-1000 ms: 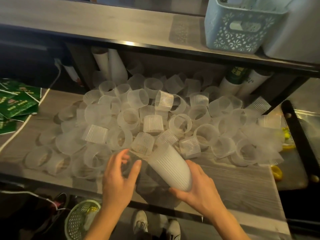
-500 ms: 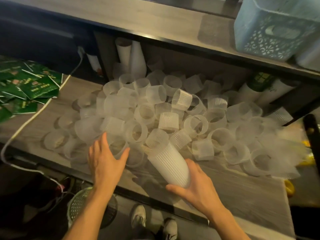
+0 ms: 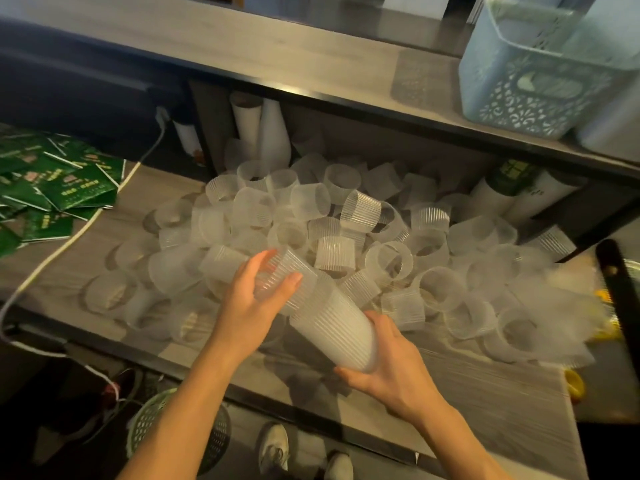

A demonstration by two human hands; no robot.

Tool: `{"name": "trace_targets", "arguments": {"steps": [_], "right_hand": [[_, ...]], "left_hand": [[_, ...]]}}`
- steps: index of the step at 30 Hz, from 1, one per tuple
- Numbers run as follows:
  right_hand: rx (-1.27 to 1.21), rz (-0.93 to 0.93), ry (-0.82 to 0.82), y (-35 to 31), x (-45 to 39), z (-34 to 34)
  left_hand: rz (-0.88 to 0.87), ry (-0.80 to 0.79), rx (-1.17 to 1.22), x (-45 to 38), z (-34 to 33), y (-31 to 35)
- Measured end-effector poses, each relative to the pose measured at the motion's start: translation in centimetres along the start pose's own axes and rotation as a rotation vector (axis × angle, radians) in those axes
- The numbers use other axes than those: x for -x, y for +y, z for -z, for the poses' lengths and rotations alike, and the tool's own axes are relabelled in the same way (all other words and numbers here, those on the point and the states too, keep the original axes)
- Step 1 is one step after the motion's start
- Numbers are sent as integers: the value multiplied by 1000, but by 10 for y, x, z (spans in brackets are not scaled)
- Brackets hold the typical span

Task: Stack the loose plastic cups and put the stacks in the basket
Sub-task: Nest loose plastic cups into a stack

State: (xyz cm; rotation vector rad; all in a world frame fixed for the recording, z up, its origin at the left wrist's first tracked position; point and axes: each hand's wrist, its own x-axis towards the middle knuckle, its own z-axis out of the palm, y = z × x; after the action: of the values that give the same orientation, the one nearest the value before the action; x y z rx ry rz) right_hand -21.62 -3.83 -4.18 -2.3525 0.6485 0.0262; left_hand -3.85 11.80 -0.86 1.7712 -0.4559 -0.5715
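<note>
A big heap of loose, ribbed, clear plastic cups covers the lower wooden shelf. My right hand grips the base end of a tilted stack of cups whose open end points up and left. My left hand holds a single clear cup right at the stack's open end, thumb on its near side. A light blue perforated basket stands on the upper shelf at the top right.
Green packets lie on the far left, with a white cable running beside them. Tall white cup stacks stand at the back. A green mesh basket sits on the floor below, beside my shoes.
My left hand went out to the pile on the left, took one cup and brought it back to the stack's open end. The right hand kept holding the stack.
</note>
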Motion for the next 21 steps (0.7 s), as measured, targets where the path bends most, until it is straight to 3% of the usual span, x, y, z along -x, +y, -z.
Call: {"name": "trace_targets", "arguments": {"steps": [3, 9, 13, 16, 21], "right_hand": [[-45, 19, 16, -3, -2, 3], [-40, 34, 7, 1, 5, 3], [-37, 51, -8, -4, 8, -4], [-50, 41, 27, -8, 8, -6], [-30, 11, 57, -6, 11, -10]], "left_hand": [[-2, -127, 0, 4, -14, 0], [-58, -157, -174, 6, -4, 2], [-76, -290, -322, 16, -1, 5], [-34, -422, -239, 28, -9, 5], [-4, -398, -179, 32, -19, 0]]}}
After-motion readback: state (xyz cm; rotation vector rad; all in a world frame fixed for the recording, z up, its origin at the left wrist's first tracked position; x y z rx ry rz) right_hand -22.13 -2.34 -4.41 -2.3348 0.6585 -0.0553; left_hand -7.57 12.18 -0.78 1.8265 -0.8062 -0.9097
